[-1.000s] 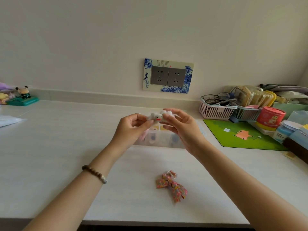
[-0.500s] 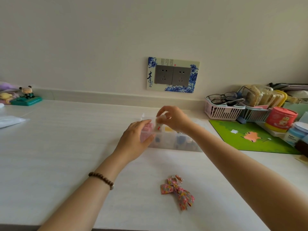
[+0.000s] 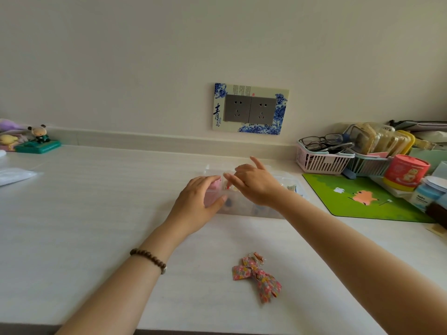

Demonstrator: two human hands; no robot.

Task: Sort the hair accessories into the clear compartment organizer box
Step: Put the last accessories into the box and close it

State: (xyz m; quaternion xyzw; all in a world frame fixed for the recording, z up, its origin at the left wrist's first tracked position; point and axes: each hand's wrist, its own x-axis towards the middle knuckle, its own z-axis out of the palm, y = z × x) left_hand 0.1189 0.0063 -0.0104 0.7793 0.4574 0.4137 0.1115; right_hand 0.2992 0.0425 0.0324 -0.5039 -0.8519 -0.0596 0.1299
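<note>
The clear compartment organizer box [image 3: 271,212] lies on the white table at mid-distance, with small accessories in its cells. My left hand [image 3: 196,203] grips the box's left end, thumb on the front wall. My right hand [image 3: 257,185] hovers over the box with its fingers spread. Its fingertips are just above a small white clip with a red spot [image 3: 227,187] that sits in a left compartment; I cannot tell whether they touch it. A pink floral fabric bow clip [image 3: 259,276] lies alone on the table near me.
A green mat [image 3: 362,201] lies right of the box. Behind it stand a pink basket with glasses [image 3: 321,162], a second basket and a red canister [image 3: 406,172]. Figurines [image 3: 38,141] and a plastic bag [image 3: 14,175] are at far left. The table's front edge runs below.
My right hand carried the white clip from in front of me down into the box and spread its fingers. My left hand let go of the clip and took hold of the box's left end.
</note>
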